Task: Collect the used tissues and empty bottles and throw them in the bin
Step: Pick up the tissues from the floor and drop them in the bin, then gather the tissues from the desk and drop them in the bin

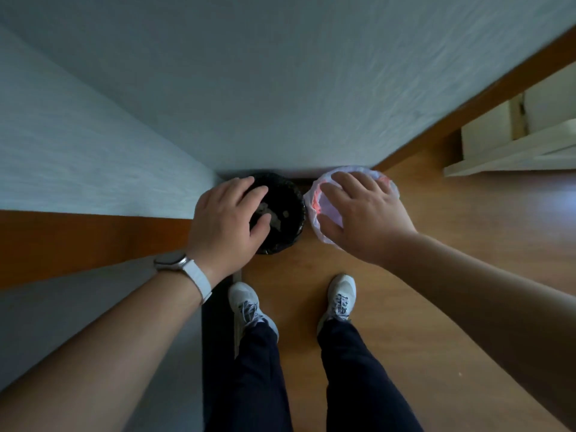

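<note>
A person stood over two bins in the floor's far corner, left hand [226,218] spread empty above the black-lined bin [285,213], right hand [363,210] spread empty above the white-lined bin [314,198]. The drop seemed finished; next, fetching any remaining tissues and bottles, none visible.

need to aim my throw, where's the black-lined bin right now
In the head view the black-lined bin stands on the wood floor against the wall, left of the white-bagged bin, under the left hand.
</note>
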Tool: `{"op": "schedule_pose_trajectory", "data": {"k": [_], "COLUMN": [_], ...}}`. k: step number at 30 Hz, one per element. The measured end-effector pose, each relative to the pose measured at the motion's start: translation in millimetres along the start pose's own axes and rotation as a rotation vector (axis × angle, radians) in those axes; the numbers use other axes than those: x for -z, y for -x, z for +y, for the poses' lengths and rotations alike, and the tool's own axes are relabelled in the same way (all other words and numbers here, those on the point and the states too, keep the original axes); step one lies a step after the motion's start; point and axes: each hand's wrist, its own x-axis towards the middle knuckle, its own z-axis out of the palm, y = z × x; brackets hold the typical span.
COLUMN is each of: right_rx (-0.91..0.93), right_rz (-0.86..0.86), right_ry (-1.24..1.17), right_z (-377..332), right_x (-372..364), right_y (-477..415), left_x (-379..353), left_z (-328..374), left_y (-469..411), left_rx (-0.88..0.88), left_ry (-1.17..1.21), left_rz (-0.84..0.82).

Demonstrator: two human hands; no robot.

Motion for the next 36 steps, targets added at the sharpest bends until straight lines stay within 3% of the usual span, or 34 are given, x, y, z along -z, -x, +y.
{"op": "schedule_pose_trajectory", "data": {"k": [11, 18, 29, 36], "right_rx": [-0.062, -0.277, -0.615, -0.74], "right_rz": [0.108, 0.209, 0.391, 0.444], "right_ry": [0.046, 0.073, 0.129, 0.126], "right_z": [-14.0, -43.8, -61.2, -16.1], "right_x": [139.2, 207.5, 256.6, 276.2], "right_y": [81.0, 148.7, 247.8, 316.7], "left_x": [122.9, 181.2, 232.0, 244.4], "left_z": [83.3, 115.5, 194.5, 279.0], "left_y": [24.3, 31.7, 30.5, 28.1], "left_rx": [-0.223, -0.344, -0.694, -0.798], "left_ry": [-0.104, -0.04, -0.039, -0.077], "left_rz": [0.094, 0.192, 0.237, 0.179]}}
